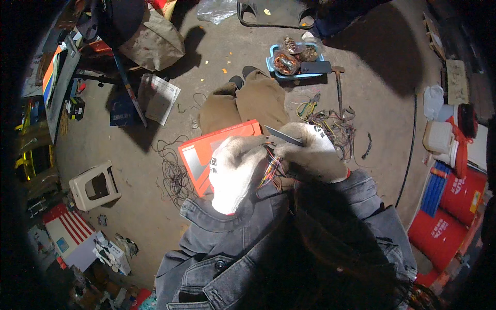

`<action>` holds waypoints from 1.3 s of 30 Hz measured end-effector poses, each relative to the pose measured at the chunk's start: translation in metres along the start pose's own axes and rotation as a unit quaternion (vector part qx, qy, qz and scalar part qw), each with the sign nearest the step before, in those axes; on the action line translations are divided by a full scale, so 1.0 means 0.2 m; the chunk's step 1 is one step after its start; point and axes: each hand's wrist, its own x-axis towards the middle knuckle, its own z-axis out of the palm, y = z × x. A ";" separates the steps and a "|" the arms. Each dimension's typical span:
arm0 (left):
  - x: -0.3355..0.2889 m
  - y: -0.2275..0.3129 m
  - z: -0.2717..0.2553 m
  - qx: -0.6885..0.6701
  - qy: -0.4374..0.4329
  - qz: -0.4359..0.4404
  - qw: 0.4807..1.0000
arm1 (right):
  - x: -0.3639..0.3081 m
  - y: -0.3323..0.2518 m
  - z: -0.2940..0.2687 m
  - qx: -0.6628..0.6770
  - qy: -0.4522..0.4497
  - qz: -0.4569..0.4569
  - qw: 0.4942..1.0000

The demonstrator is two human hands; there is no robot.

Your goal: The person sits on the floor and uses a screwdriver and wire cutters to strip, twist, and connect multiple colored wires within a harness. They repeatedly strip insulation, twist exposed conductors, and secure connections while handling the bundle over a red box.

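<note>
Both of my hands wear white work gloves and meet above my lap. My left hand (235,168) is closed round a bundle of thin coloured wires (270,171), whose loose lengths hang down between the hands. In my right hand (312,155) is a knife (283,135); its dark blade points up and left, and its handle is hidden by the glove. The right fingertips sit close to the upper end of the wires; whether they touch them I cannot tell. Under my left hand an orange-red box (222,133) with a grey panel lies across my legs.
Tangled wires lie on the floor at the left (175,173) and at the right (336,126). Beyond my feet stands a blue basket (269,64) with bags and a dark phone (315,67); beside it is a hammer (339,88). A beige stool (77,188) and red drums (439,232) flank me.
</note>
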 end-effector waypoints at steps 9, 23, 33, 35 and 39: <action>0.02 -0.04 0.01 0.083 -0.002 0.170 0.982 | 0.01 0.03 -0.01 -0.183 0.010 -0.115 0.976; 0.00 -0.05 0.01 -0.111 0.066 -0.116 0.985 | 0.08 0.14 0.02 -0.045 0.034 -0.062 0.996; -0.01 -0.02 0.04 -0.135 0.027 -0.112 0.984 | 0.03 0.09 0.07 0.089 0.052 0.083 0.991; -0.01 -0.01 0.04 -0.134 0.022 -0.120 0.983 | 0.01 0.08 0.06 0.064 0.039 0.092 0.993; -0.02 -0.01 0.03 -0.165 -0.009 -0.118 0.979 | 0.04 0.07 0.06 0.084 0.002 0.096 0.992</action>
